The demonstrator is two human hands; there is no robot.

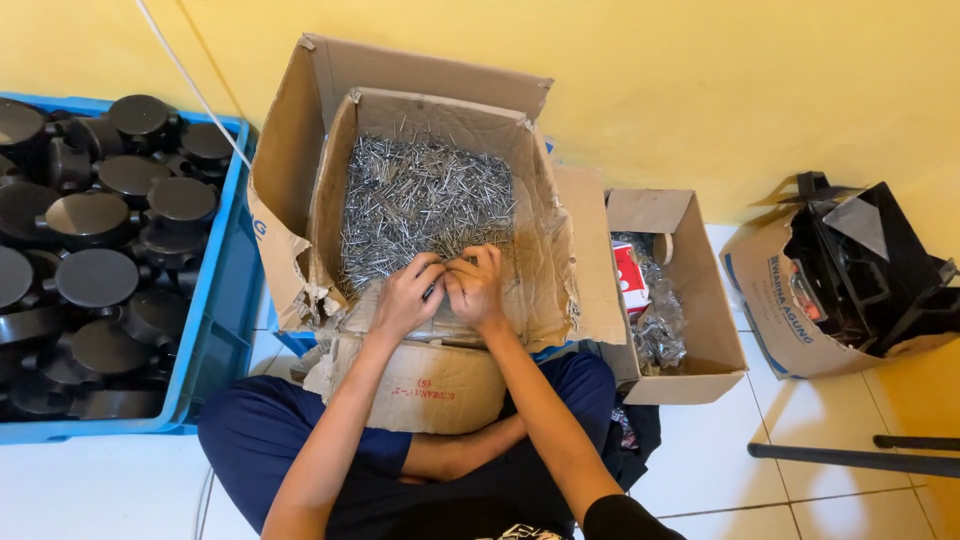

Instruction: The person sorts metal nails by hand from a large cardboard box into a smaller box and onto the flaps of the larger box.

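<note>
Seated person, legs crossed on the floor, both hands at the near edge of a torn carton (300, 200). The left hand (405, 295) and right hand (476, 285) meet, fingertips touching, fingers curled narrowly around a few small metal screws (425, 195); exactly how many each hand grips cannot be told. The screw heap lies just beyond the hands, filling the carton's far half. Left of the left hand, well apart, a blue crate (215, 330) holds black round junction boxes (95, 275). Right of the right hand, a smaller box (700, 290) contains clear plastic packets (660, 335). Farther right, another box (770, 300) holds black parts (860, 270).
</note>
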